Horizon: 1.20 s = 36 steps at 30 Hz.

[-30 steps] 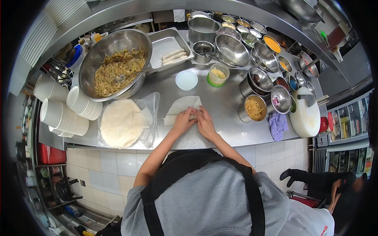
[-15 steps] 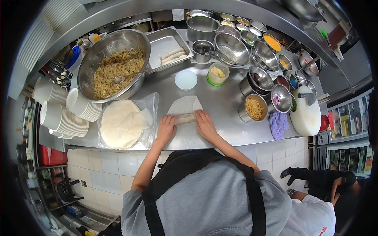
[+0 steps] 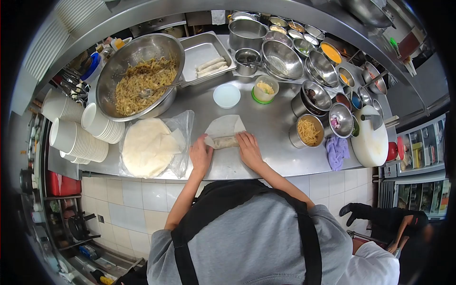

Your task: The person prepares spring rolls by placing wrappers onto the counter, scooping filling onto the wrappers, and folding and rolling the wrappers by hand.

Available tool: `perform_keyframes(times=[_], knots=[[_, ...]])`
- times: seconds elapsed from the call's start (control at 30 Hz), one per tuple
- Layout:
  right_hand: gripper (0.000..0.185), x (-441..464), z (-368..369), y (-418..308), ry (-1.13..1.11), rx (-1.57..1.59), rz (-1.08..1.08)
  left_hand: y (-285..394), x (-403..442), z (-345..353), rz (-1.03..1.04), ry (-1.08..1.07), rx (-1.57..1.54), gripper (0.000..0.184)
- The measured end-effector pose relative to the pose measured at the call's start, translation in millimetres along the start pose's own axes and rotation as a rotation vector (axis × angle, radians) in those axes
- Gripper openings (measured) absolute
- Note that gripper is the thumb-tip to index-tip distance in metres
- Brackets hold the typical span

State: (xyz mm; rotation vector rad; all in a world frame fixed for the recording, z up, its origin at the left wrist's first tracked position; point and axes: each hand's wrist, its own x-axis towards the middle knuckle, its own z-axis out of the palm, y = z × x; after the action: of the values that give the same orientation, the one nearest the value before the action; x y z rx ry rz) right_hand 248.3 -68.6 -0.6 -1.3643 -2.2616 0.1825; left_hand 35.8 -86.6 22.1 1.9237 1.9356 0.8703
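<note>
Worktop (image 3: 275,118): brushed metal, glossy.
Mixing bowl (image 3: 108,85): smooth shiny steel.
Bag under wrappers (image 3: 185,124): clear crinkled plastic.
Rag (image 3: 337,153): purple cloth, matt, rumpled.
Wrappers (image 3: 146,148): thin, matt.

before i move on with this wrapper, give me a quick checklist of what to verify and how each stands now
1. Hands placed at the roll: ok, left hand at its left end, right hand at its right.
2. Wrapper fully closed: not ok, its far part lies open beyond the roll.
3. Both ends of the roll tucked in: cannot tell, the fingers are in the way.
4. Bare room in the tray: ok, the finished rolls leave much of its floor bare.
5. More wrappers at hand: ok, the stack is left of the left hand.
</note>
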Motion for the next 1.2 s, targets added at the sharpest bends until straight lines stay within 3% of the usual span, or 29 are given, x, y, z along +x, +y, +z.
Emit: perform_keyframes(times=[0.1, 0.3, 0.7, 0.9, 1.0, 1.1, 1.2], knots=[[0.052, 1, -4, -1, 0.001, -0.009, -0.005, -9, -4, 19, 0.014, 0.151, -0.327, 0.052], [0.053, 1, -5, 2, 0.034, 0.036, -0.044, -8, -14, 31, -0.042, 0.047, -0.591, 0.052], [0.041, 23, -23, 21, -0.157, 0.122, -0.120, -7, 13, 27, 0.292, -0.099, -0.186, 0.046], [0.042, 53, -29, 40, -0.435, 0.112, -0.204, -12, 38, 18, 0.231, -0.302, -0.169, 0.041], [0.039, 65, -18, 61, -0.308, 0.229, -0.304, -11, 50, 13, 0.136, -0.385, -0.180, 0.043], [0.034, 91, -45, 53, -0.673, 0.392, 0.036, -16, 64, 17, 0.075, -0.415, -0.255, 0.042], [0.033, 101, -36, 69, -0.815, 0.548, 0.127, -16, 75, 12, -0.010, -0.592, -0.255, 0.039]])
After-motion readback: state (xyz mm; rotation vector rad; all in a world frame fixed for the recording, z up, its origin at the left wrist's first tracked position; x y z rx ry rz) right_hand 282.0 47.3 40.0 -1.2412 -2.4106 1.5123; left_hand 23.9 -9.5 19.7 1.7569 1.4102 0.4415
